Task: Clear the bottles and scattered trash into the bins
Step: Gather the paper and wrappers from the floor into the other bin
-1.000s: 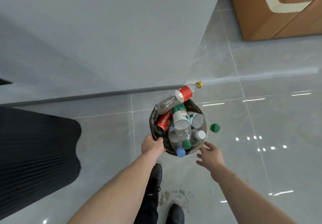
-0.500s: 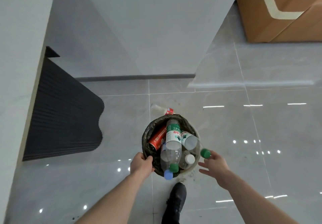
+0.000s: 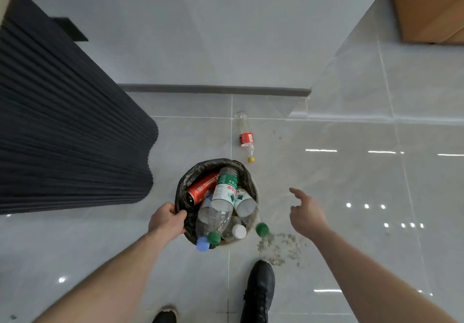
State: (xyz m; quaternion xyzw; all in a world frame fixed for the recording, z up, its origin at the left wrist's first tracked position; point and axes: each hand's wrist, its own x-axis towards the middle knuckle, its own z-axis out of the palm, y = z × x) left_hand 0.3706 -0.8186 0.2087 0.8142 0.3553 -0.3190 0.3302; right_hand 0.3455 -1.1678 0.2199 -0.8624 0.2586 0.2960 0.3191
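Observation:
A small round bin (image 3: pixel 184 192) lined with a black bag is packed with plastic bottles and a red can (image 3: pixel 200 189). My left hand (image 3: pixel 166 219) grips the bin's left rim. My right hand (image 3: pixel 306 213) hovers open to the right of the bin, fingers spread, holding nothing. A green cap (image 3: pixel 262 229) lies just outside the bin's right edge. On the floor beyond the bin lies a clear bottle (image 3: pixel 246 135) with a red label and yellow cap.
Crumbs and small debris (image 3: pixel 278 246) are scattered on the grey tiles right of my black shoe (image 3: pixel 258 290). A dark ribbed panel (image 3: pixel 62 127) stands at left, a grey wall ahead, and a cardboard box (image 3: pixel 426 6) at the top right.
The bin, held in my left hand, has drawn back from the wall, leaving the red-label bottle on the floor. My right hand has moved away from the rim to the right.

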